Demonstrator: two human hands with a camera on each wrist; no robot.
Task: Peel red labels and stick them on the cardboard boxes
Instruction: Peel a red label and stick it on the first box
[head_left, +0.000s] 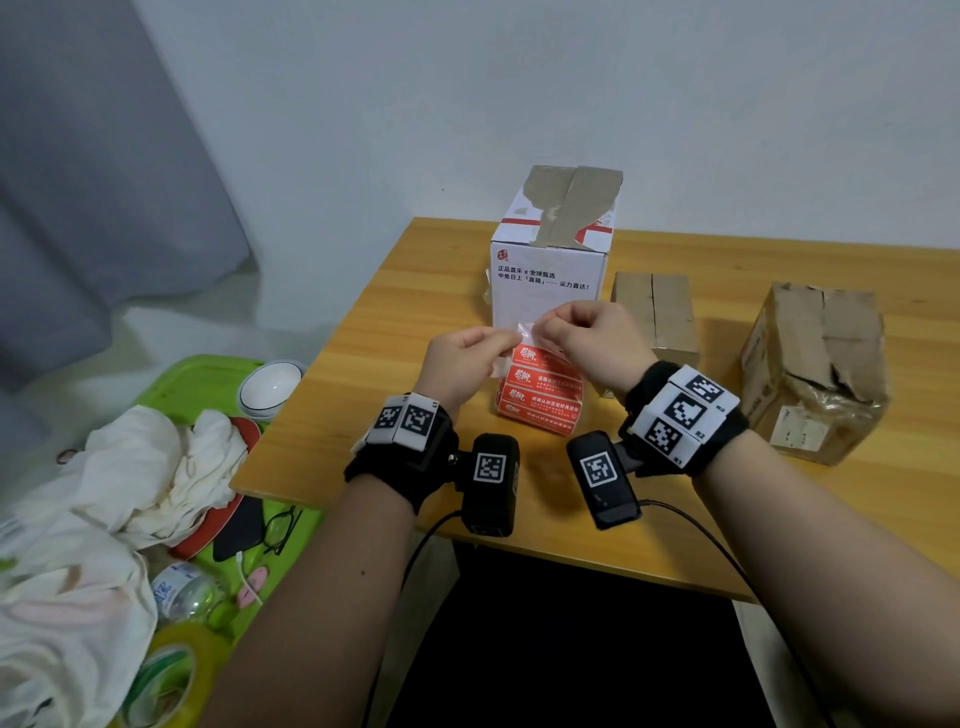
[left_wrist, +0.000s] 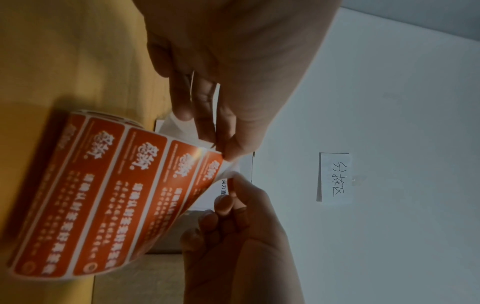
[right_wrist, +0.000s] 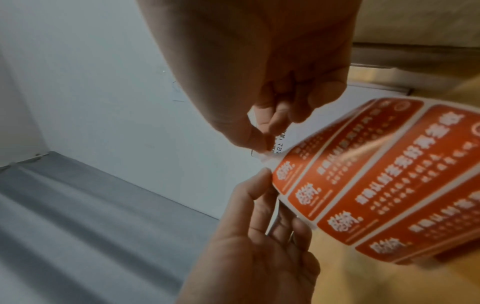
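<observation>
Both hands met at the free top end of the label strip (head_left: 540, 384), which ran toward me down to the table (head_left: 395, 291); my left hand (head_left: 462, 364) pinched the backing, my right hand (head_left: 592, 343) pinched the topmost label's corner, white box (head_left: 550, 270) directly behind

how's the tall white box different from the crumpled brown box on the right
The white box is tall, printed with text, its top skin torn away. The crumpled brown box is lower, unprinted, dented, cracked along its front edge. Both stand on the wooden table, neither carrying a red label.
</observation>
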